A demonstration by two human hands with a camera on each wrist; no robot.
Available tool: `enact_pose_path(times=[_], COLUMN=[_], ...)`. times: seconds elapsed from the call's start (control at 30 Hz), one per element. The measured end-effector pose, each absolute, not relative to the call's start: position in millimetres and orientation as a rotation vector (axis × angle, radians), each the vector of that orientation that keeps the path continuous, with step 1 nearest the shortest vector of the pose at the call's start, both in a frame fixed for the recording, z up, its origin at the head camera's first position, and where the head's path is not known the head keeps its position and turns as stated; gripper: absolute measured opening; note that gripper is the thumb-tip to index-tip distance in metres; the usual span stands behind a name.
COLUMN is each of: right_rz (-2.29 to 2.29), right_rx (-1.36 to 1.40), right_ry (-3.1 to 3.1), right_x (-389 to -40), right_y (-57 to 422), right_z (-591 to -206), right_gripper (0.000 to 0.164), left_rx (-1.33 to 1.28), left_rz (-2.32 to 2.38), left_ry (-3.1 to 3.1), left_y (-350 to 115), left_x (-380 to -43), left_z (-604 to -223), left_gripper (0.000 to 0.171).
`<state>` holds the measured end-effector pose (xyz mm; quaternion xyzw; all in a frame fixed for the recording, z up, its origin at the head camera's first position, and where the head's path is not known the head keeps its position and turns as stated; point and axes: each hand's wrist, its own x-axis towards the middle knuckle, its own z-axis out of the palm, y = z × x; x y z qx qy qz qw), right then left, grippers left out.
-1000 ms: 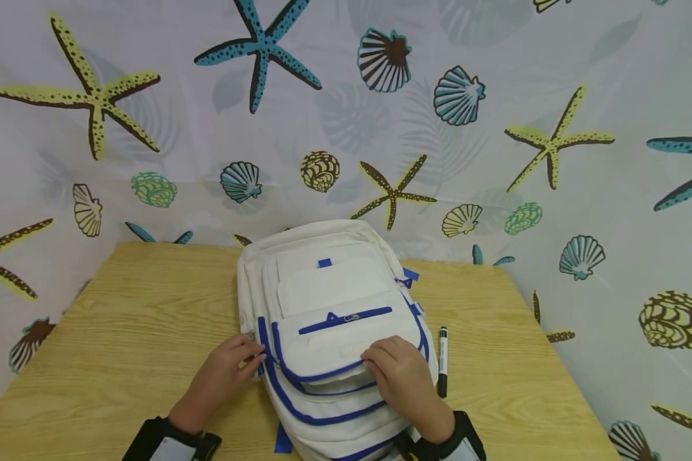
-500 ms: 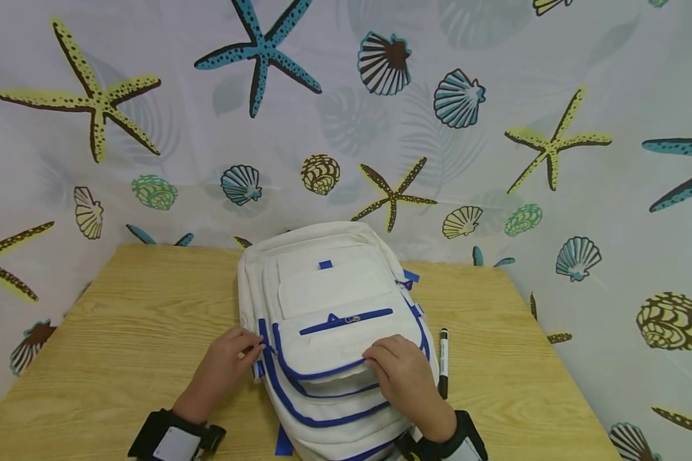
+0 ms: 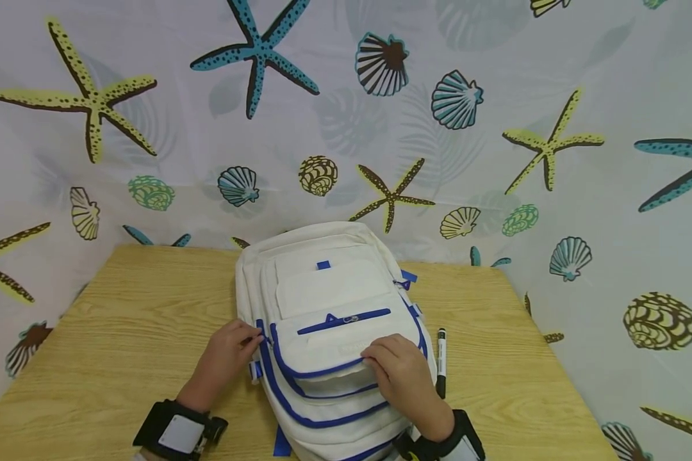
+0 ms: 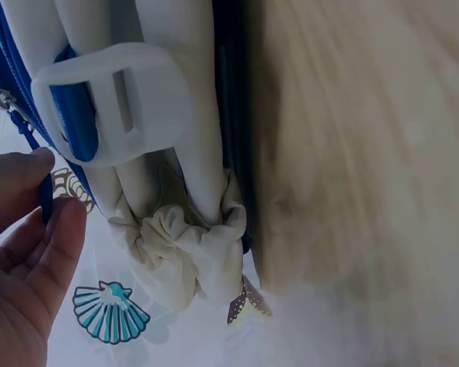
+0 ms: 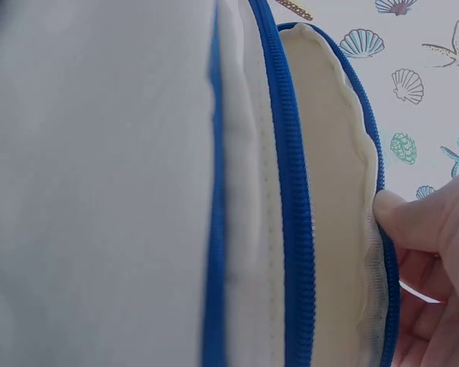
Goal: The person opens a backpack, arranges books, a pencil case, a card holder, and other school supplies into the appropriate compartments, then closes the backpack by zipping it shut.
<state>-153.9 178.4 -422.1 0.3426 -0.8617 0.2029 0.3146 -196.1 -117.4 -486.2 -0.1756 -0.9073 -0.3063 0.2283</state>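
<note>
A white backpack with blue zips lies on the table, its front pocket unzipped along the lower edge. At its left side my left hand pinches a blue zipper pull between thumb and fingers. The pull hangs from a metal slider on a blue zip, as the left wrist view shows. My right hand holds the blue-edged rim of the front pocket, thumb on the inner side. That rim stands away from the bag, and the cream lining shows behind it.
A black-and-white marker lies on the wooden table just right of the backpack. A white plastic buckle sits on the bag's left side. Behind the table hangs a cloth printed with shells and starfish.
My left hand has moved a little up the bag's left side, drawing the zipper pull along with it. My right hand stays on the pocket rim.
</note>
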Motion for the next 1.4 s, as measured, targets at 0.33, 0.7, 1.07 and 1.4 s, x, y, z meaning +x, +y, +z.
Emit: enact_pose_path(times=[0.33, 0.7, 1.07, 1.4], right_rz=[0.546, 0.557, 0.574, 0.566], right_rx=[0.912, 0.897, 0.879, 0.877], right_ry=[-2.238, -2.25, -2.245, -2.229], right_x=[-155.1, -152.1, -152.8, -152.8], right_y=[179.7, 178.9, 179.7, 178.5], right_z=[-423.0, -424.7, -424.2, -424.5], right_gripper=[0.011, 0.022, 0.021, 0.002], left_rx=[-0.407, -0.365, -0.787, -1.097], left_rz=[-0.828, -0.824, -0.732, -0.742], left_ry=[-2.478, -2.594, -2.487, -2.202], left_y=[-117.5, -120.9, -108.4, -83.9], left_x=[-206.1, -206.0, -177.7, -167.2], left_z=[-487.4, -486.5, -461.0, -456.5], left_gripper=[0.009, 0.012, 0.066, 0.044])
